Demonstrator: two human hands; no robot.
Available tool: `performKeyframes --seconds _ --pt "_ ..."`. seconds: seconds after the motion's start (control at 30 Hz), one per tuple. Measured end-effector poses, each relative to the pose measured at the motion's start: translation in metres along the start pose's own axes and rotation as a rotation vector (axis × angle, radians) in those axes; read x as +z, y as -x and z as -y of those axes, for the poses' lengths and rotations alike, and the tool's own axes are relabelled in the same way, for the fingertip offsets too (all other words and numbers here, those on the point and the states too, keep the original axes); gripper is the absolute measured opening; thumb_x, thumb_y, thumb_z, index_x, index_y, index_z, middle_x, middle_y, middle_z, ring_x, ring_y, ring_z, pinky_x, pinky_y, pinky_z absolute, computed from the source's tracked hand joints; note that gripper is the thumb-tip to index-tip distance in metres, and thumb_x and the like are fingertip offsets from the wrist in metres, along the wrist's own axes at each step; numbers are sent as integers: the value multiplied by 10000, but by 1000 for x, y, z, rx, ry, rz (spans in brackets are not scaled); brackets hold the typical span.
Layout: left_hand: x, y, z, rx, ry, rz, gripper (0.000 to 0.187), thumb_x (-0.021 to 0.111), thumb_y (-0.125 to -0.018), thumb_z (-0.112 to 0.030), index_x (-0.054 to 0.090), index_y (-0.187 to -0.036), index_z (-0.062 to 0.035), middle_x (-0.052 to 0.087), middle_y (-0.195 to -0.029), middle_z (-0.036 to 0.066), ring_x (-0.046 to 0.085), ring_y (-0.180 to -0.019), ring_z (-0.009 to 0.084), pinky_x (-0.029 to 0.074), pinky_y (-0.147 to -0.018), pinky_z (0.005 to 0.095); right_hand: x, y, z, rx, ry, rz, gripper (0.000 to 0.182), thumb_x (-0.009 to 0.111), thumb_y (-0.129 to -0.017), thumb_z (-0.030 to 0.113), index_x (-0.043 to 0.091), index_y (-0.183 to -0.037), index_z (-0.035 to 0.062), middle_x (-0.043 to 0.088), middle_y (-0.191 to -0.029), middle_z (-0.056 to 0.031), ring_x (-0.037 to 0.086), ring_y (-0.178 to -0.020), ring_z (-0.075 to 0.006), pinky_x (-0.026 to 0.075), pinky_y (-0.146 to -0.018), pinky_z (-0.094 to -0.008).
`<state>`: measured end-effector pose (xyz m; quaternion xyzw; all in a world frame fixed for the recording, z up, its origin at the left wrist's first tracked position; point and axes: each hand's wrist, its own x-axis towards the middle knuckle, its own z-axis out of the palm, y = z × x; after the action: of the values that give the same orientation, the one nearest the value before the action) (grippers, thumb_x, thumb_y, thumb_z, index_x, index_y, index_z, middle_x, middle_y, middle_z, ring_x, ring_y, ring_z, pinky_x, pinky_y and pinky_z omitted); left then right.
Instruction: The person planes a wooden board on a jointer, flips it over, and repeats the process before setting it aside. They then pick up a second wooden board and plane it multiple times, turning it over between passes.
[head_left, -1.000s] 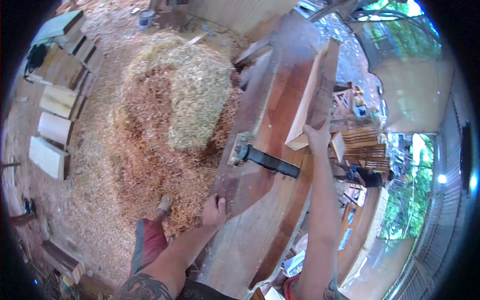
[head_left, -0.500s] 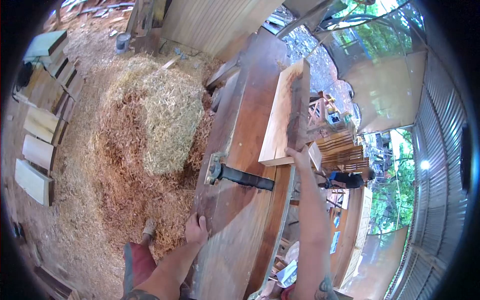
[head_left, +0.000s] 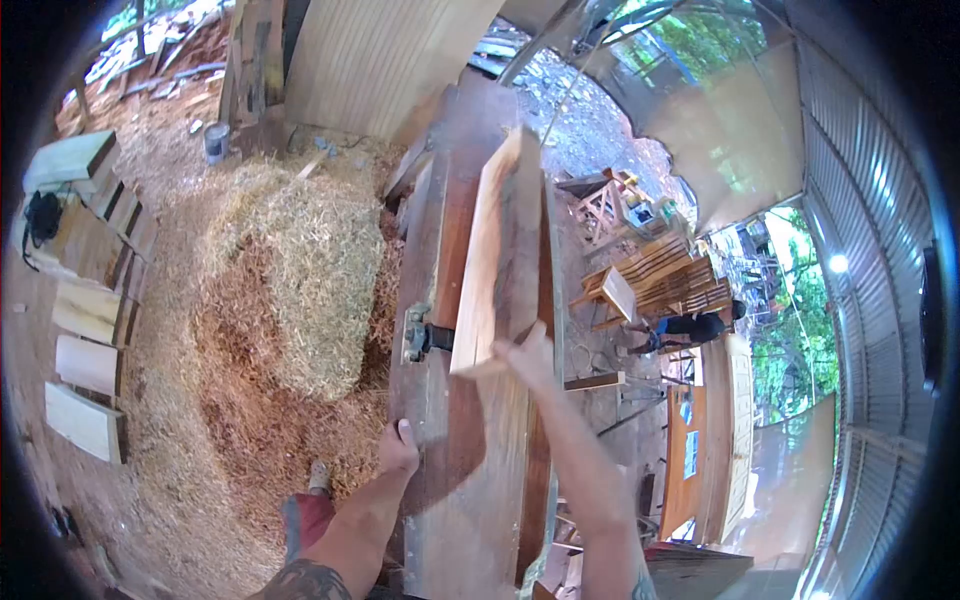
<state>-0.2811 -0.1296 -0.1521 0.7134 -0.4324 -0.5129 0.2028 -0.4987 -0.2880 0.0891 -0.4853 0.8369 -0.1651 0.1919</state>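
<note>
A thick wooden board (head_left: 490,270), pale on its narrow face and brown on its broad side, stands tilted over a long wooden bench (head_left: 440,480). My right hand (head_left: 528,358) is closed round its near end, thumb along the corner. Beneath the board, a dark cylinder (head_left: 438,338) with a metal mount at its left end crosses the bench top; the board hides most of it. My left hand (head_left: 400,450) is closed at the bench's left edge, thumb up, its fingers partly hidden.
A big heap of wood shavings (head_left: 300,290) lies left of the bench. Several boards (head_left: 88,365) rest on the ground at far left. To the right are a slatted wooden piece (head_left: 660,275), a person (head_left: 695,326) bending, and an orange-brown panel (head_left: 683,460).
The board has shifted left across the bench in my right hand and now covers most of the cylinder. My left hand stays at the bench edge. The view has turned somewhat right.
</note>
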Motion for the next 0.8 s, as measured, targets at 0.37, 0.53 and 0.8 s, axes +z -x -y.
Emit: performKeyframes --seconds 0.37,0.53,0.8 --pt "-187 17 154 -22 -223 -88 546 497 -1097 -465 623 -1422 -45 698 -1319 283 674 -1222 450 517 -1013 548 13 472 -155 4 -105 126 907 898 -748 433 506 -1437 -7 735 -1087 -294 711 -1064 -491 585 -897 -516" --pt "-275 78 239 188 -124 101 445 588 -1082 -467 691 -1234 -61 721 -1052 106 678 -974 279 525 -899 414 -75 645 -162 130 69 294 853 907 -753 438 577 -1444 61 703 -1257 -240 673 -1176 -429 550 -996 -475" --pt "-202 158 137 85 300 268 748 447 -1042 -720 512 -1503 -135 606 -1348 61 625 -1070 230 471 -795 370 13 904 -306 385 -143 -468 598 897 -658 345 737 -1171 84 761 -1061 -203 721 -1033 -402 585 -894 -475"
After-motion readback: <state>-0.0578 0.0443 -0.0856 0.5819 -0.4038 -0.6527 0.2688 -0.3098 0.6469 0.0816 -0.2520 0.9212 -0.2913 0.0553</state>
